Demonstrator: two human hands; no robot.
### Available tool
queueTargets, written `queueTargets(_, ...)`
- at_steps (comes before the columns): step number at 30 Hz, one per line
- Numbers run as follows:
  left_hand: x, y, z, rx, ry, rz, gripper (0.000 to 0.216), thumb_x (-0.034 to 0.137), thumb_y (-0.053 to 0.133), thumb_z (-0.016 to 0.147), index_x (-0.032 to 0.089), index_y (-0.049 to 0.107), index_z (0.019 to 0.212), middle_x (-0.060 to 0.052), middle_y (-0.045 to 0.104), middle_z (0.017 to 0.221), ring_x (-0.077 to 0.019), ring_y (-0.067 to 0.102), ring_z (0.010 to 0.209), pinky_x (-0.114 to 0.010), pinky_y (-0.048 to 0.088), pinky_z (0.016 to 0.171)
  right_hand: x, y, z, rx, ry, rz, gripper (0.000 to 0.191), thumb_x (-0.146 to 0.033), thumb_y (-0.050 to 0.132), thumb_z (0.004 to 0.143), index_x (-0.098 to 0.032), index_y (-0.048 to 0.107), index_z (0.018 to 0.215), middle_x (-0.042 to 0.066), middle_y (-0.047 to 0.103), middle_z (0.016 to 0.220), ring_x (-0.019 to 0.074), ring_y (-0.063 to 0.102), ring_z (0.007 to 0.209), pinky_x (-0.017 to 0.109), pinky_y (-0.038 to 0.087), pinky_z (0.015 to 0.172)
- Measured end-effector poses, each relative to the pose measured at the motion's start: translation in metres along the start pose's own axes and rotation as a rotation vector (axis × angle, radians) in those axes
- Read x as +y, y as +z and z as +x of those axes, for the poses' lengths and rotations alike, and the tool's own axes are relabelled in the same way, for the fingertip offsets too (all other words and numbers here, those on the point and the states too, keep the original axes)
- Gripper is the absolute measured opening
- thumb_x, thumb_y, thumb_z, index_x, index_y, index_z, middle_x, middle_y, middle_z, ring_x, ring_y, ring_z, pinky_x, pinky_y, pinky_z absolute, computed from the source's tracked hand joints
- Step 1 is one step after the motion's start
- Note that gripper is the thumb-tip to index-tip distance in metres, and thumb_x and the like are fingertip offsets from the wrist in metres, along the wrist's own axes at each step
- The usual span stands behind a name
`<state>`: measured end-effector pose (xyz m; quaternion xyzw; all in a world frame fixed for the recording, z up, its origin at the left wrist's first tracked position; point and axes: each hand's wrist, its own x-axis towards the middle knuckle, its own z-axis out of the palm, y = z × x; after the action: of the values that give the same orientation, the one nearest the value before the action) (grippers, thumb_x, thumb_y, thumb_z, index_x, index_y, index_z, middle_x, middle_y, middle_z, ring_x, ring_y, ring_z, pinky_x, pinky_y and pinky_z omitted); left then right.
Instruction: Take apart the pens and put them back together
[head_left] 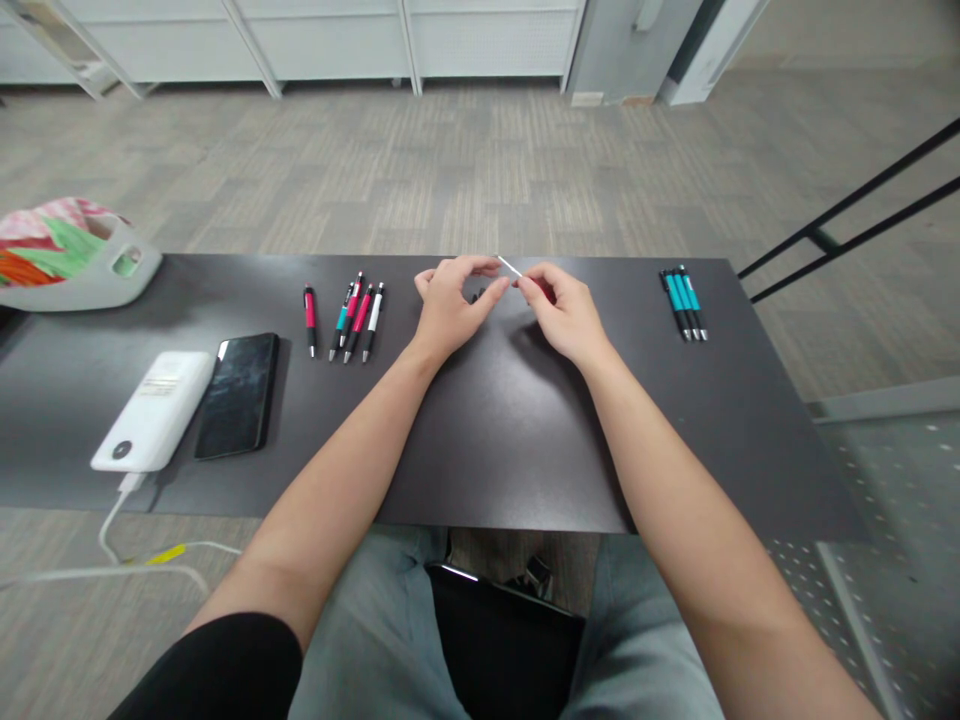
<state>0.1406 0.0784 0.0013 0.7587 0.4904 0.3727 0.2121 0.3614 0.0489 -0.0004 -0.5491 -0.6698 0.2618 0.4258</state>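
Over the far middle of the table, my right hand [561, 312] is closed in a pinch on a disassembled pen. Its red barrel [550, 291] shows partly under the fingers, and a thin whitish refill [510, 266] sticks out toward the left. Beside the refill's free end is my left hand [459, 308], thumb and index finger apart; whether a fingertip touches it I cannot tell. Small dark parts [478, 295] show between that thumb and index finger, mostly hidden. Left of my hands lie several pens [356, 322] in red, teal and white, with one red pen [310, 322] set apart.
Several teal pens [683, 304] lie side by side at the right of the dark table [495, 440]. At left are a black phone [238, 395], a white power bank [155, 410] with a cable [112, 535], and a white basket [112, 270] holding colourful packets.
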Motion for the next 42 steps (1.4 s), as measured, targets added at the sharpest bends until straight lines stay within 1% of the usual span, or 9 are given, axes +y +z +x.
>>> queueTargets(5, -0.015, 0.012, 0.011, 0.135, 0.028, -0.377, 0.026, 0.055, 0.084, 0.121, 0.03, 0.087, 0.121, -0.007, 0.093, 0.116, -0.0278, 0.089, 0.115, -0.045, 0.068, 0.115, -0.007, 0.002, -0.002, -0.083, -0.006, 0.029, 0.054, -0.083, 0.07, 0.118, -0.031, 0.082, 0.111, 0.005, 0.077, 0.095, 0.0295, 0.07, 0.095, 0.045, 0.059, 0.092)
queueTargets(9, -0.024, 0.014, 0.018, 0.3, -0.012, -0.449, 0.033, 0.062, 0.082, 0.123, 0.029, 0.084, 0.122, -0.007, 0.091, 0.112, -0.0245, 0.088, 0.108, -0.041, 0.07, 0.106, -0.001, 0.001, 0.002, -0.004, 0.03, 0.004, 0.038, -0.065, 0.073, 0.121, -0.029, 0.079, 0.112, 0.005, 0.077, 0.098, 0.0287, 0.07, 0.096, 0.044, 0.058, 0.097)
queueTargets(12, -0.025, 0.009, 0.016, 0.391, 0.061, -0.362, 0.026, 0.056, 0.08, 0.124, 0.031, 0.086, 0.125, -0.006, 0.092, 0.114, -0.0246, 0.086, 0.107, -0.043, 0.068, 0.106, 0.007, -0.002, 0.006, 0.125, 0.096, -0.042, 0.022, -0.05, 0.073, 0.12, -0.029, 0.076, 0.117, 0.004, 0.075, 0.099, 0.0277, 0.07, 0.095, 0.044, 0.058, 0.1)
queueTargets(16, -0.017, 0.004, 0.005, 0.199, 0.256, -0.056, 0.007, 0.035, 0.086, 0.118, 0.034, 0.093, 0.117, -0.003, 0.094, 0.111, -0.0262, 0.085, 0.106, -0.051, 0.061, 0.114, 0.013, -0.005, 0.008, 0.183, 0.167, -0.085, 0.019, -0.047, 0.077, 0.117, -0.029, 0.073, 0.122, 0.002, 0.072, 0.096, 0.0266, 0.068, 0.092, 0.043, 0.058, 0.098)
queueTargets(20, -0.009, 0.005, -0.004, -0.089, 0.409, 0.149, 0.019, 0.023, 0.088, 0.111, 0.038, 0.098, 0.114, -0.002, 0.096, 0.118, -0.0295, 0.085, 0.115, -0.058, 0.055, 0.119, 0.015, -0.004, 0.008, 0.155, 0.156, -0.085, 0.019, -0.043, 0.079, 0.113, -0.031, 0.07, 0.123, 0.001, 0.072, 0.096, 0.0263, 0.066, 0.088, 0.044, 0.059, 0.098)
queueTargets(23, -0.008, 0.006, -0.005, -0.189, 0.426, 0.186, 0.021, 0.022, 0.09, 0.109, 0.039, 0.099, 0.115, -0.001, 0.096, 0.129, -0.032, 0.084, 0.122, -0.062, 0.052, 0.123, 0.019, -0.002, 0.008, 0.138, 0.162, -0.067, 0.024, -0.034, 0.079, 0.108, -0.031, 0.066, 0.129, 0.0, 0.073, 0.097, 0.0262, 0.067, 0.088, 0.044, 0.061, 0.1)
queueTargets(28, -0.006, -0.001, -0.005, -0.25, 0.403, 0.193, 0.022, 0.021, 0.087, 0.111, 0.038, 0.1, 0.116, 0.0, 0.098, 0.134, -0.0356, 0.082, 0.133, -0.07, 0.047, 0.13, 0.024, 0.0, 0.01, 0.105, 0.187, -0.054, 0.026, -0.023, 0.068, 0.107, -0.03, 0.066, 0.132, 0.004, 0.079, 0.107, 0.0283, 0.075, 0.1, 0.045, 0.063, 0.107)
queueTargets(34, -0.005, -0.007, -0.006, -0.264, 0.373, 0.212, 0.025, 0.019, 0.087, 0.107, 0.04, 0.101, 0.113, 0.0, 0.098, 0.137, -0.0387, 0.08, 0.137, -0.074, 0.046, 0.132, 0.024, 0.0, 0.008, 0.031, 0.113, -0.075, 0.022, -0.026, 0.056, 0.115, -0.029, 0.077, 0.124, 0.012, 0.088, 0.123, 0.0342, 0.082, 0.122, 0.054, 0.062, 0.123)
queueTargets(42, -0.002, -0.006, -0.007, -0.28, 0.339, 0.21, 0.02, 0.027, 0.083, 0.111, 0.038, 0.099, 0.115, -0.001, 0.098, 0.132, -0.039, 0.08, 0.136, -0.075, 0.043, 0.131, 0.019, 0.0, 0.004, -0.011, 0.09, -0.054, 0.028, -0.033, 0.058, 0.119, -0.03, 0.082, 0.134, 0.01, 0.089, 0.121, 0.0309, 0.082, 0.102, 0.053, 0.066, 0.116)
